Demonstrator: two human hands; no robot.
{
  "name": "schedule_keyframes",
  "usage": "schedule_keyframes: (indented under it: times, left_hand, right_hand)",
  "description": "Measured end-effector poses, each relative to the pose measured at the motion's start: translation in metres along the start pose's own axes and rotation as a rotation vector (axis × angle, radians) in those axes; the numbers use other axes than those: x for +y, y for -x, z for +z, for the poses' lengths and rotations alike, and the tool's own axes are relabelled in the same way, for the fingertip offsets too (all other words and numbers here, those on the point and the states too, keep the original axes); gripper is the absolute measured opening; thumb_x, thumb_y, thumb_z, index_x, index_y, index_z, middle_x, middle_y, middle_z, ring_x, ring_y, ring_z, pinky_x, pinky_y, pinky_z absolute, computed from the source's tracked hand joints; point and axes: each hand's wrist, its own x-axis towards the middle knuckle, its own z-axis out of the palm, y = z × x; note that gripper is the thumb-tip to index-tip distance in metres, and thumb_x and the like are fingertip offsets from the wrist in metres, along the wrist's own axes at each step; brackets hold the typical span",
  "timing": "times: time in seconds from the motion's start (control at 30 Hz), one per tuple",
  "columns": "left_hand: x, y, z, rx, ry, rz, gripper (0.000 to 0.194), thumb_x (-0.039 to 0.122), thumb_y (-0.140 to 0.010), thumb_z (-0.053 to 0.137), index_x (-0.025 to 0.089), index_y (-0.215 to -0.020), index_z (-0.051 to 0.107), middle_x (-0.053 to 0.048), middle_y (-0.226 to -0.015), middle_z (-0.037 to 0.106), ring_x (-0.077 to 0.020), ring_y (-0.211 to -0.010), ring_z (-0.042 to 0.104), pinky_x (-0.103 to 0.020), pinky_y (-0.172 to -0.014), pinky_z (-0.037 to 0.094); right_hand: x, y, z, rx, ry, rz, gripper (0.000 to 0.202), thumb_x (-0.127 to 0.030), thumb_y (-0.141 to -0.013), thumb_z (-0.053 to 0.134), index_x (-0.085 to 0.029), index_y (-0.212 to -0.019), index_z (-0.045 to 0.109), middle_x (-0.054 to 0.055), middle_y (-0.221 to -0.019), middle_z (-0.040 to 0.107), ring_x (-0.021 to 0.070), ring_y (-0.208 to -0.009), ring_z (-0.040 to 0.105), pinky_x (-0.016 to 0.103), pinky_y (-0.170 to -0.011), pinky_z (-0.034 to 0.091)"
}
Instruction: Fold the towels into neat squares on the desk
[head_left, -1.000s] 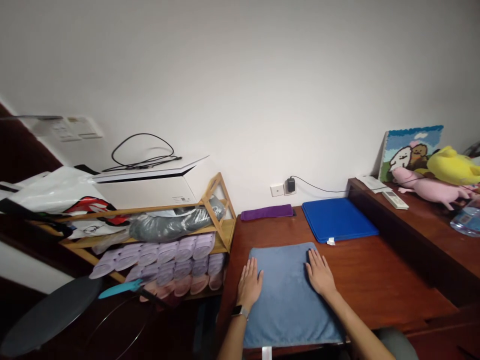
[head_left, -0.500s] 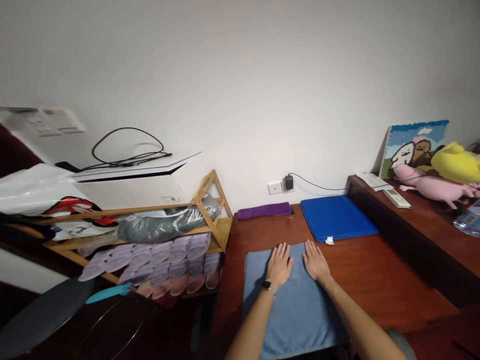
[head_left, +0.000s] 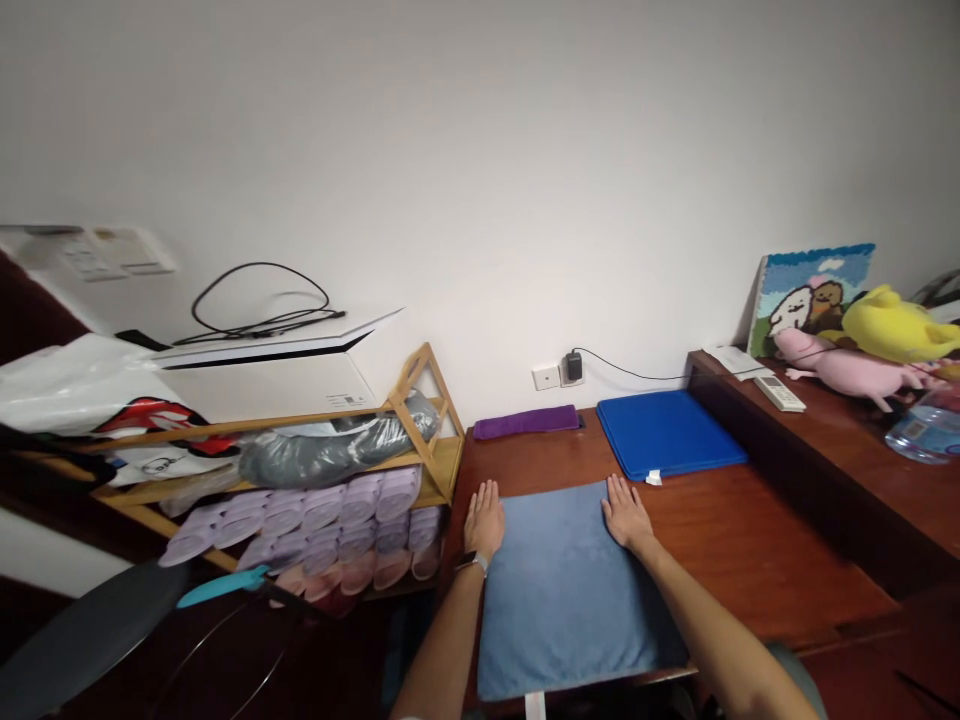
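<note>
A home, apparently — plush toys (head_left: pixel 889 325), slippers (head_left: pixel 322 507) on a rack (head_left: pixel 444 440).

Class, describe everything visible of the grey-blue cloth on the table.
The grey-blue cloth looks soft and plush, roughly square, with a white tag at its near edge. It lies spread on the brown table, mostly smooth but rumpled toward the near side, in front of the blue pad. The left hand rests at its far left corner, the right hand at its far right.

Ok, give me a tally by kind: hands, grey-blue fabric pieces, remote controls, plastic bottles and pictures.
Hands: 2, left hand and right hand
Grey-blue fabric: 1
Remote control: 1
Plastic bottle: 1
Picture: 1
Total: 6
</note>
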Motion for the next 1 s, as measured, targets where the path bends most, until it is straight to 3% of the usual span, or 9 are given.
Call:
schedule_keyframes:
  times: [0.13, 0.23, 0.33, 0.47, 0.63, 0.7, 0.77, 0.9, 1.0]
  left_hand:
    - [0.040, 0.021, -0.003, 0.087, 0.067, 0.205, 0.058, 0.026, -0.107, 0.029, 0.019, -0.164, 0.032, -0.010, -0.168, 0.040, -0.0222, -0.157, 0.031, -0.047, -0.129, 0.027]
    - [0.057, 0.037, 0.004, 0.023, 0.103, 0.291, 0.056, 0.038, -0.108, 0.033, 0.027, -0.163, 0.036, -0.007, -0.169, 0.037, -0.0228, -0.157, 0.031, -0.049, -0.128, 0.030]
    - [0.039, 0.047, 0.013, -0.052, 0.068, 0.143, 0.058, 0.045, -0.108, 0.035, 0.022, -0.160, 0.042, -0.012, -0.166, 0.040, -0.0273, -0.155, 0.035, -0.052, -0.126, 0.033]
    - [0.008, 0.048, 0.017, -0.010, 0.024, 0.041, 0.061, 0.042, -0.107, 0.034, 0.015, -0.162, 0.037, -0.015, -0.166, 0.039, -0.0277, -0.155, 0.034, -0.051, -0.125, 0.034]
    - [0.016, 0.044, -0.008, 0.012, 0.024, 0.045, 0.057, 0.034, -0.106, 0.036, 0.016, -0.159, 0.043, -0.015, -0.163, 0.046, -0.0275, -0.153, 0.040, -0.051, -0.125, 0.034]
    - [0.021, 0.058, -0.028, 0.069, 0.052, 0.086, 0.053, 0.032, -0.107, 0.035, 0.017, -0.155, 0.049, -0.014, -0.161, 0.050, -0.0268, -0.151, 0.043, -0.050, -0.125, 0.036]
    - [0.022, 0.088, -0.049, 0.112, 0.093, 0.185, 0.049, 0.032, -0.108, 0.035, 0.021, -0.152, 0.054, -0.010, -0.159, 0.053, -0.0248, -0.148, 0.048, -0.048, -0.123, 0.041]
    - [0.012, 0.181, -0.081, 0.021, 0.122, 0.465, 0.050, 0.037, -0.106, 0.047, 0.037, -0.156, 0.047, 0.000, -0.160, 0.053, -0.0225, -0.145, 0.052, -0.042, -0.119, 0.048]
    - [0.002, 0.240, -0.083, 0.014, 0.084, 0.551, 0.061, 0.040, -0.103, 0.056, 0.040, -0.161, 0.037, 0.001, -0.158, 0.055, -0.0223, -0.138, 0.060, -0.036, -0.110, 0.057]
  right_hand:
    - [-0.001, 0.007, 0.001, 0.119, -0.024, -0.110, 0.068, -0.041, -0.106, 0.020, -0.008, -0.165, 0.026, 0.012, -0.172, 0.023, 0.0234, -0.161, 0.017, 0.044, -0.131, 0.013]
    - [0.004, 0.010, 0.005, 0.117, -0.025, -0.180, 0.067, -0.042, -0.106, 0.023, -0.009, -0.164, 0.032, 0.012, -0.171, 0.027, 0.0244, -0.160, 0.020, 0.045, -0.130, 0.017]
    - [0.010, 0.008, 0.009, 0.064, -0.018, -0.165, 0.066, -0.041, -0.105, 0.023, -0.011, -0.164, 0.032, 0.011, -0.171, 0.027, 0.0239, -0.160, 0.021, 0.045, -0.129, 0.019]
    - [0.009, 0.002, 0.008, 0.069, -0.024, -0.147, 0.066, -0.039, -0.105, 0.022, -0.011, -0.165, 0.028, 0.011, -0.172, 0.024, 0.0232, -0.161, 0.018, 0.046, -0.129, 0.016]
    - [-0.004, 0.006, -0.020, 0.006, -0.014, -0.106, 0.065, -0.035, -0.105, 0.026, -0.008, -0.164, 0.028, 0.013, -0.172, 0.024, 0.0240, -0.161, 0.017, 0.045, -0.130, 0.015]
    - [-0.002, 0.026, -0.033, 0.008, -0.046, -0.152, 0.064, -0.034, -0.105, 0.027, -0.008, -0.164, 0.030, 0.013, -0.172, 0.026, 0.0242, -0.160, 0.019, 0.045, -0.130, 0.017]
    - [0.009, 0.063, -0.043, 0.046, -0.110, -0.275, 0.062, -0.034, -0.106, 0.026, -0.013, -0.163, 0.035, 0.010, -0.171, 0.029, 0.0233, -0.159, 0.023, 0.045, -0.130, 0.020]
    - [0.052, 0.168, -0.043, 0.060, -0.247, -0.459, 0.055, -0.041, -0.107, 0.031, -0.031, -0.160, 0.043, 0.002, -0.167, 0.040, 0.0229, -0.152, 0.040, 0.045, -0.128, 0.033]
    - [0.082, 0.229, -0.032, 0.016, -0.280, -0.476, 0.055, -0.041, -0.104, 0.044, -0.042, -0.159, 0.041, 0.000, -0.162, 0.048, 0.0258, -0.146, 0.049, 0.045, -0.123, 0.042]
